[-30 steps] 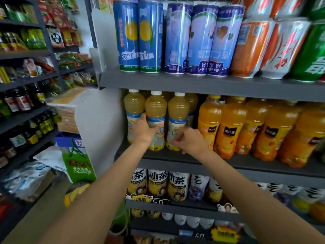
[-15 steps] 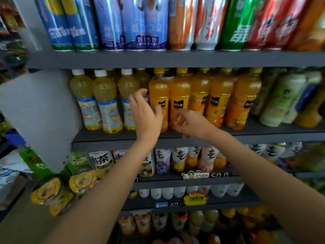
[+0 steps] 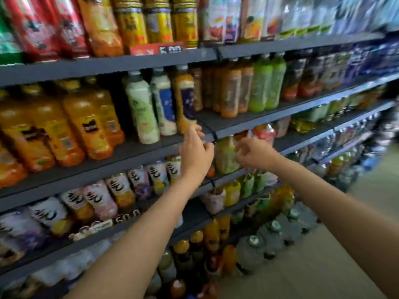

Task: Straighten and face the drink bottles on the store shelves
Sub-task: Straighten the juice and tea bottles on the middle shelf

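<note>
My left hand (image 3: 196,152) hovers in front of the grey shelf edge (image 3: 151,151), its fingertips just below an amber bottle with a purple label (image 3: 186,100). It holds nothing and its fingers are loosely curled. My right hand (image 3: 254,155) floats a little to the right with loose fingers, in front of a green bottle (image 3: 225,156) on the shelf below, and grips nothing. Pale green (image 3: 141,111) and white-and-blue (image 3: 164,106) bottles stand left of the amber one. Orange juice bottles (image 3: 86,124) fill the left of that shelf. The frame is blurred by motion.
Rows of bottles and cans fill the top shelf (image 3: 151,59) and the lower shelves. Large water jugs (image 3: 257,251) and bottles stand on the floor at the shelf base. The aisle floor (image 3: 323,266) stretches away to the right.
The view has swung right along the shelves. Both hands have left the orange juice bottles and moved right to the mixed bottles; neither holds anything now.
</note>
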The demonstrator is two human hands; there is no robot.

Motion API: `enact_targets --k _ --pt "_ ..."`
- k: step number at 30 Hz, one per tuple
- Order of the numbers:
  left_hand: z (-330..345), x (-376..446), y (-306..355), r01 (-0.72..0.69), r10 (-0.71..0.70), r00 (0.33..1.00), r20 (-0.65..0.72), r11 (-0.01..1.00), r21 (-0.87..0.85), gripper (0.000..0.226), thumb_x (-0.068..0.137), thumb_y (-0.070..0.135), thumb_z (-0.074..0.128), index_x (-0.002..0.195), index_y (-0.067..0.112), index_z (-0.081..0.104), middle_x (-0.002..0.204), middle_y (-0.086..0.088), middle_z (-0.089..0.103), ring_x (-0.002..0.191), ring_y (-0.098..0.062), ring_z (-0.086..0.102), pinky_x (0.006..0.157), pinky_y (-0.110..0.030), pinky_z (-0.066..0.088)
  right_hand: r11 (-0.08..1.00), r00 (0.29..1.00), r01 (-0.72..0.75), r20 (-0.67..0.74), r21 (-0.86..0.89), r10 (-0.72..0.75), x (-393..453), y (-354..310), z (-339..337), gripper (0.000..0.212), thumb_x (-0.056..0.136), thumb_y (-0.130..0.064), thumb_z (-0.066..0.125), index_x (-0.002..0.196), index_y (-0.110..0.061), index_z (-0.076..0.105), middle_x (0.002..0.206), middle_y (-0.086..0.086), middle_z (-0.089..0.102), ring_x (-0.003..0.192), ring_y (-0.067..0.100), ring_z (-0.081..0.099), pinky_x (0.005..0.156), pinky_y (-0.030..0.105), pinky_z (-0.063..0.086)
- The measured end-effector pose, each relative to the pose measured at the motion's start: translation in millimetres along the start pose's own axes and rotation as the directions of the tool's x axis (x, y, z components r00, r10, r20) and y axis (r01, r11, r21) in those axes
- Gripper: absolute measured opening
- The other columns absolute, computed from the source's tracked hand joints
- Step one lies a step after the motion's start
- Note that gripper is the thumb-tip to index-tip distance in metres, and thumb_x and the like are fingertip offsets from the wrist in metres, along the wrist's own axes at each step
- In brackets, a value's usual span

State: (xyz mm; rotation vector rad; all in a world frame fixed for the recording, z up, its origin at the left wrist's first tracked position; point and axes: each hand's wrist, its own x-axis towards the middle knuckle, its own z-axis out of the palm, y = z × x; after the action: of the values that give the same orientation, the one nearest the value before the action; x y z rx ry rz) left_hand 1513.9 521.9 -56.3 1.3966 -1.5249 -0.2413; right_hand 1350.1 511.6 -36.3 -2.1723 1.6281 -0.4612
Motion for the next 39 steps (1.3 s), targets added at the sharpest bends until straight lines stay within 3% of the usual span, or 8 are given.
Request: enact_targets --k 2,7,12,17,22,30,34,39 --pt "46 2 29 0.007 -0.006 0.999 0.048 1.000 -0.025 0.028 0.088 0.008 0.055 0.113 0.010 0.043 0.101 -0.001 0.050 0.087 -0.023 0.056 0.085 -0.045 0.046 0.997 0.998 -0.069 0.002 0.035 0.069 -12 53 -27 0.016 0.091 -0.018 0.058 0.104 -0.009 0.053 0.087 0.007 0.067 0.057 0.016 0.063 0.047 0.019 0.050" --pt "147 15 69 0.027 -0.021 0.992 0.126 0.999 -0.040 0.024 0.086 0.008 0.055 0.105 0.015 0.041 0.096 -0.002 0.053 0.088 -0.024 0.056 0.080 -0.041 0.046 0.986 0.978 -0.164 -0.125 0.041 0.168 -14 161 -83 0.019 0.091 -0.019 0.058 0.108 -0.009 0.056 0.090 0.003 0.061 0.058 0.005 0.055 0.042 0.006 0.037" --pt "258 47 85 0.015 -0.013 0.973 0.228 1.000 -0.004 0.028 0.087 0.009 0.056 0.112 0.013 0.043 0.102 -0.004 0.056 0.093 -0.023 0.056 0.079 -0.037 0.047 0.975 0.972 -0.221 -0.091 -0.035 0.217 13 267 -116 0.027 0.091 -0.022 0.058 0.115 -0.009 0.056 0.111 0.006 0.061 0.092 0.017 0.056 0.073 0.022 0.041" --pt "393 100 108 -0.076 -0.057 0.805 0.591 0.977 0.199 0.055 0.089 0.019 0.055 0.136 0.009 0.029 0.121 -0.013 0.056 0.106 -0.034 0.056 0.088 -0.043 0.046 0.932 0.947 -0.319 -0.031 -0.171 0.319 52 375 -181 0.032 0.094 -0.026 0.055 0.118 -0.005 0.053 0.117 0.011 0.057 0.105 0.027 0.055 0.078 0.029 0.041" --pt "508 139 165 -0.118 -0.129 0.666 0.734 0.954 0.275 0.068 0.092 0.028 0.052 0.145 0.006 0.015 0.126 -0.013 0.054 0.114 -0.032 0.052 0.090 -0.038 0.043 0.868 0.912 -0.408 -0.074 -0.283 0.404 74 489 -248 0.036 0.092 -0.025 0.056 0.122 -0.005 0.052 0.126 0.015 0.054 0.111 0.030 0.053 0.091 0.035 0.043" --pt "707 186 267 -0.157 -0.001 0.681 0.732 0.976 0.147 0.054 0.091 0.019 0.052 0.138 0.010 0.026 0.112 -0.010 0.060 0.105 -0.030 0.057 0.087 -0.038 0.046 0.860 0.921 -0.389 -0.111 -0.331 0.374 125 673 -328 0.037 0.094 -0.027 0.053 0.125 -0.007 0.051 0.124 0.015 0.051 0.115 0.030 0.047 0.090 0.032 0.036" --pt "822 201 312 -0.125 -0.051 0.668 0.742 0.976 0.180 0.055 0.090 0.018 0.054 0.138 0.009 0.028 0.115 -0.010 0.061 0.109 -0.030 0.055 0.088 -0.036 0.043 0.881 0.914 -0.406 -0.091 -0.242 0.396 144 787 -379 0.035 0.092 -0.024 0.055 0.123 -0.007 0.051 0.121 0.014 0.053 0.111 0.029 0.048 0.078 0.028 0.032" --pt "925 227 361 -0.120 -0.058 0.660 0.749 0.976 0.181 0.052 0.091 0.017 0.054 0.137 0.009 0.029 0.114 -0.010 0.059 0.106 -0.031 0.056 0.089 -0.041 0.046 0.879 0.884 -0.466 -0.102 -0.097 0.457 180 902 -446 0.039 0.092 -0.024 0.057 0.123 -0.002 0.052 0.123 0.017 0.056 0.112 0.031 0.052 0.087 0.032 0.041"
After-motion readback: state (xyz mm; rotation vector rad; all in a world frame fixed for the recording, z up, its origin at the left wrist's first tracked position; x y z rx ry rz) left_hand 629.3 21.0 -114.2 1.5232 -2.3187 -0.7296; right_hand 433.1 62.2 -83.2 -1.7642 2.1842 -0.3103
